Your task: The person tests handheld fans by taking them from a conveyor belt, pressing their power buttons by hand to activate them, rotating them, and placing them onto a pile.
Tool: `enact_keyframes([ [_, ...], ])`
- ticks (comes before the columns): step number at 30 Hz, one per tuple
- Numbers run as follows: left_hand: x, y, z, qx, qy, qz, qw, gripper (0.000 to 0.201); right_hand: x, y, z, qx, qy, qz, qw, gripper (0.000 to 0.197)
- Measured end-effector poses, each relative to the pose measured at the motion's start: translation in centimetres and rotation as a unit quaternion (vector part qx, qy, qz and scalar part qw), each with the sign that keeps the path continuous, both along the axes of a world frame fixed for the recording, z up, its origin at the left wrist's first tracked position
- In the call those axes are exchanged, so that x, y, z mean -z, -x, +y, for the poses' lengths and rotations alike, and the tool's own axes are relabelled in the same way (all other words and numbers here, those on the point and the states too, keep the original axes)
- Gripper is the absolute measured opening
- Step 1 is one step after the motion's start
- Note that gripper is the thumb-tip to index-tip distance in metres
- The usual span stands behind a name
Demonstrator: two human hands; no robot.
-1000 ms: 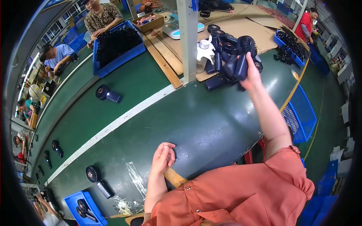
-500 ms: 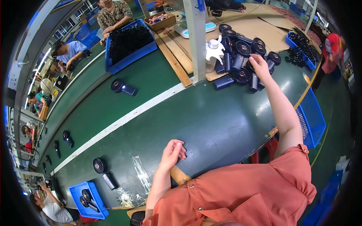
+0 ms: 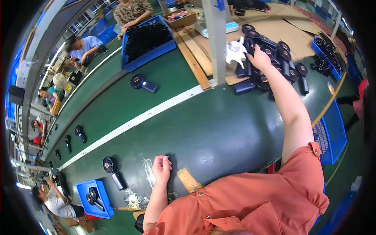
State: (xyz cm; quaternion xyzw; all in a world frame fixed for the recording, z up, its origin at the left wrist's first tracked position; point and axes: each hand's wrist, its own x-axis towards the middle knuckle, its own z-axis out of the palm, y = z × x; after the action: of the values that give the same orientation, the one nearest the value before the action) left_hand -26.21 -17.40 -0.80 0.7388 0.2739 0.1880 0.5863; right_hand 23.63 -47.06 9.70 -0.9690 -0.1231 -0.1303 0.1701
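My right hand reaches into a pile of dark handheld fans at the far right. Its thumb and fingers close around part of a fan, whose grip area is mostly covered by the hand. Beside the fingers stands a white bladed piece. My left hand rests near the front of the green table, fingers curled, with nothing visible in them. Left of it lies one handheld fan, and a blue bin holds several more.
Beyond a white strip, more fans lie on the green belt. A blue crate of black parts sits behind, left of a grey post. Another blue bin stands far right. Co-workers sit along the left.
My right hand has moved left and deeper into the fan pile, its fingers now closed on a fan. One fan now lies apart at the pile's right. My left hand has shifted left.
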Motion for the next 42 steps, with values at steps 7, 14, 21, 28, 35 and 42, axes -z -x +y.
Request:
enact_keyframes([
  [7,0.5,0.6,-0.6,-0.067,-0.081,-0.024,0.994,0.01,-0.7,0.2,3.3,0.036,0.103,0.088,0.99,0.066],
  [14,-0.5,-0.1,-1.0,-0.014,-0.076,-0.034,0.996,0.01,2.0,-4.9,-4.7,-0.042,-0.292,-0.066,0.953,0.047],
  [21,-1.3,0.1,-0.7,-0.009,0.022,-0.014,1.0,0.011,-7.8,16.0,-2.4,-0.3,-0.471,0.232,0.797,0.037],
  [28,-9.1,-4.3,-6.8,0.305,-0.392,-0.182,0.848,0.055,0.1,28.3,3.6,-0.511,0.001,0.594,0.621,0.046],
  [35,-3.8,-2.7,-9.3,0.211,-0.353,-0.006,0.911,0.062,-1.1,31.5,5.8,-0.533,0.207,0.122,0.811,0.046],
  [42,-11.5,-5.6,-8.7,0.329,-0.433,-0.127,0.83,0.058,5.2,34.1,10.8,-0.651,0.029,0.104,0.751,0.044],
])
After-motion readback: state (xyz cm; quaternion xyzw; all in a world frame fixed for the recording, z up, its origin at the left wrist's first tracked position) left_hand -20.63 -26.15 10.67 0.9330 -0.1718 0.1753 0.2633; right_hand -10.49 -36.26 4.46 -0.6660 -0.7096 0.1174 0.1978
